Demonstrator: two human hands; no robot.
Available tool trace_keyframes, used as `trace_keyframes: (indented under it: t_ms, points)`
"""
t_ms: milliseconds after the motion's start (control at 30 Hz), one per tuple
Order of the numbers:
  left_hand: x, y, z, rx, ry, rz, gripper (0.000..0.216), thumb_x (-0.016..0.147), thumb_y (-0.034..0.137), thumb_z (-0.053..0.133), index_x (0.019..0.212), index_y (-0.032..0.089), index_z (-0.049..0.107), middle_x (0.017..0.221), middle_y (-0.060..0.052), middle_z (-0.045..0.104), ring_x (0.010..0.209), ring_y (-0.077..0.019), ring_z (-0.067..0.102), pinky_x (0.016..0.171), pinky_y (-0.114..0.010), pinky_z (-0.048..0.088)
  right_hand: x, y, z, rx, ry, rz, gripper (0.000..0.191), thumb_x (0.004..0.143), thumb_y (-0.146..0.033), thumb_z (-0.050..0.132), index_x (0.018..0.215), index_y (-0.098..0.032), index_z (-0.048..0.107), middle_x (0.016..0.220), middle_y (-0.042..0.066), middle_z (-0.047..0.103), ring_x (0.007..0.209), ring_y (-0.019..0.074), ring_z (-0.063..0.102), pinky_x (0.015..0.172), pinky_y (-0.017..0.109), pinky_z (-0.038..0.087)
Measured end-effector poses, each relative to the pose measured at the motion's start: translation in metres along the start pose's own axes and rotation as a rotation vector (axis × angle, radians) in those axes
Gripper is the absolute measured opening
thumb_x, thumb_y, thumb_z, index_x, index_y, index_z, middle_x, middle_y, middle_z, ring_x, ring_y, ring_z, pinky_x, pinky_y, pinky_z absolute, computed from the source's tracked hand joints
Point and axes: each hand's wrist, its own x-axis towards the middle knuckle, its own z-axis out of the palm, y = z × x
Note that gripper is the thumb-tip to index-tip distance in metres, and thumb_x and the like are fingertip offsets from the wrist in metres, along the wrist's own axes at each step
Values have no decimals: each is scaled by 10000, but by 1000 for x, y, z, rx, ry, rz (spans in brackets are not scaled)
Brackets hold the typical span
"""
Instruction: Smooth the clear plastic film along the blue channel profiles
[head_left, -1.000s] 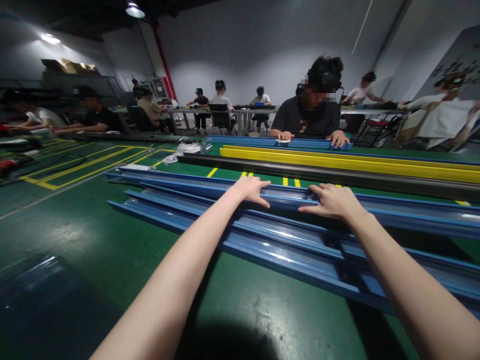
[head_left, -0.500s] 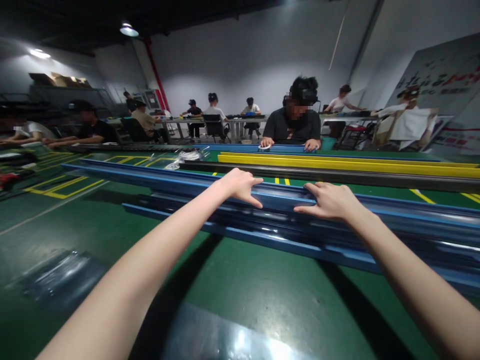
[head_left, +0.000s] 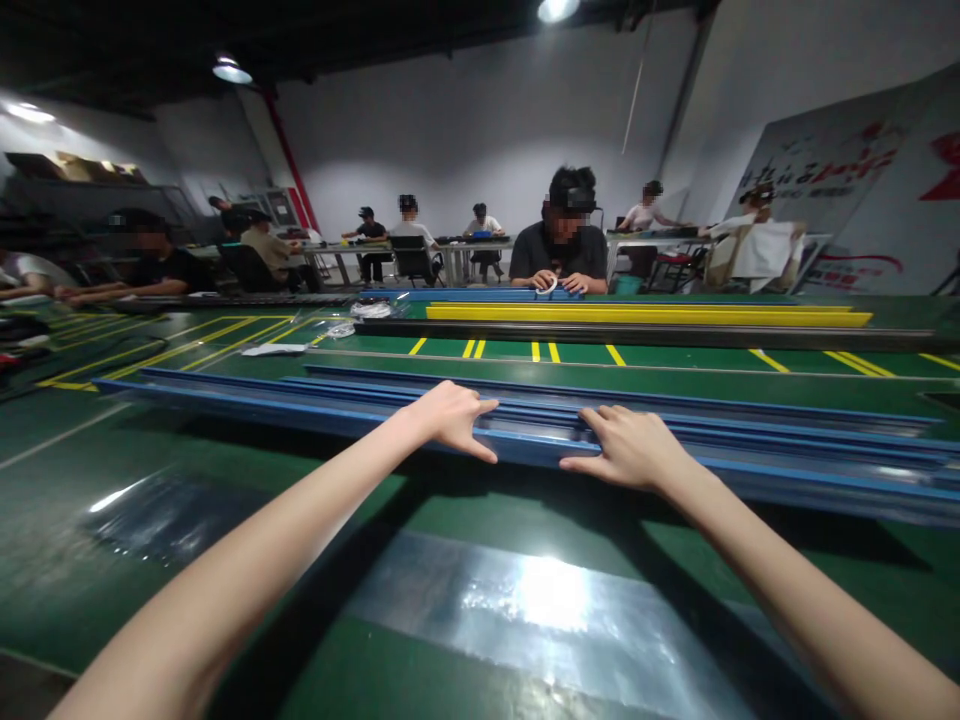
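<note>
Long blue profiles (head_left: 525,446) run across the table in front of me, side by side, with channelled tops. My left hand (head_left: 452,415) is closed on the near profile left of its middle, the thumb on the front face and the fingers over the top. A short way to the right, my right hand (head_left: 630,445) grips the same profile in a like manner. The profile's front edge casts a shadow on the green table. Closer to me lies a flat, shiny clear plastic sleeve (head_left: 427,585). Crumpled clear film (head_left: 165,515) rests left of it, partly behind my left forearm.
Beyond the blue profiles lie a black bar (head_left: 675,330) and a yellow profile (head_left: 637,315). Yellow tape lines mark the green table (head_left: 360,680). Across it, a person (head_left: 559,245) handles a white ring (head_left: 546,284). Several other people sit at tables farther back.
The blue profiles have turned from a tilted position, with their channels facing me, to a flatter one. My hands moved with them, and they now sit lower in view. The plastic sleeve shows more fully.
</note>
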Motion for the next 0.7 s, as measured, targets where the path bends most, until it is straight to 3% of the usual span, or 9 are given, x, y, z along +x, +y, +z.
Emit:
trace_keyframes:
  t_ms: [200, 700]
  points:
    - [-16, 6, 21, -36, -24, 11, 719, 602, 763, 446, 1013, 183, 552, 824, -87, 632, 742, -242, 614, 571, -266, 373, -4, -19, 15, 23, 5, -21, 705, 723, -734, 297, 1019, -142, 541, 949, 171, 612, 864, 291, 569, 634, 346, 403]
    - [-8, 9, 63, -95, -21, -7, 715, 586, 734, 506, 1036, 179, 527, 942, -112, 620, 852, -274, 598, 666, -317, 430, -11, -33, 53, 118, 31, 72, 670, 694, -725, 384, 999, -152, 551, 936, 127, 614, 890, 269, 553, 716, 348, 397]
